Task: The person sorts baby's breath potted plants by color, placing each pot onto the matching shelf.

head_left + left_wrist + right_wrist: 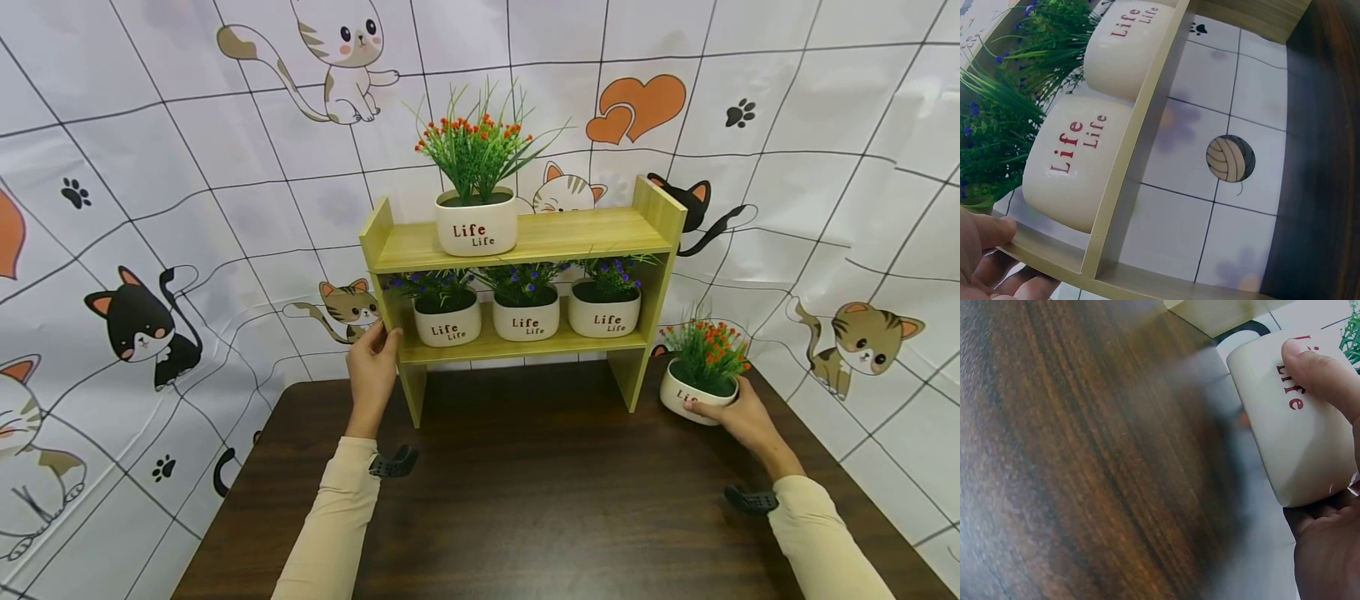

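Observation:
My left hand (372, 371) grips the left side panel of a two-tier wooden shelf (577, 232); in the left wrist view the thumb (991, 230) lies on the inner side, the other fingers outside. At the right, my right hand (744, 414) holds a white "Life" flowerpot (687, 394) with orange-red artificial flowers. Its thumb (1316, 372) lies over the lettering while the fingers reach round the other side. On the shelf's top board stands a similar pot (477, 223) with orange-red flowers. Several pots with purple flowers (527, 320) line the lower board.
The shelf stands at the back of a dark brown wooden table (517, 492). Behind and beside it hangs a white wall covering (225, 275) with grid lines and cartoon cats. Dark bands (393, 461) circle both wrists.

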Demonstrator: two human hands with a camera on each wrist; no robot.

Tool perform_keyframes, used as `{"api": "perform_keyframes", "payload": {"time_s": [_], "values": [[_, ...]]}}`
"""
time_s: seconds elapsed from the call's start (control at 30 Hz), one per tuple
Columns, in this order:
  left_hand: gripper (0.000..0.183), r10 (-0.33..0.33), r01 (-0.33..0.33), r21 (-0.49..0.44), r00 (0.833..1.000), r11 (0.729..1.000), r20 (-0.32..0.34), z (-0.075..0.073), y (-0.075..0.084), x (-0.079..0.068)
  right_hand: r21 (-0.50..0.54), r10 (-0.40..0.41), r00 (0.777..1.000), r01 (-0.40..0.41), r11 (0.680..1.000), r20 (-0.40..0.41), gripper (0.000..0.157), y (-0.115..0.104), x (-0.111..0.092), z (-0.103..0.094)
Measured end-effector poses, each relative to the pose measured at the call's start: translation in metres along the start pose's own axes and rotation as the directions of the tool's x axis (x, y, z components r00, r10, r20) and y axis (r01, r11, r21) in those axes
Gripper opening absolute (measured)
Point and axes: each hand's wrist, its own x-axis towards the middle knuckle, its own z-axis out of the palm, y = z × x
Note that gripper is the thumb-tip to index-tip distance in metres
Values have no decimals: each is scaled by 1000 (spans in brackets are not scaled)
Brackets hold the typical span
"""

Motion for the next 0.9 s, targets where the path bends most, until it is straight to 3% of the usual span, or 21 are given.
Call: {"api": "perform_keyframes", "payload": {"time_s": [0.53,0.9], "values": [[35,11,-11,-20,1000,1000,-4,0,-1,0,-11,-49,996,49,999,-77,109,-20,-5,-14],[36,9,-9,-19,1000,1000,-8,0,-1,1,-7,-87,993,86,996,-79,98,-36,-12,-23]]}}
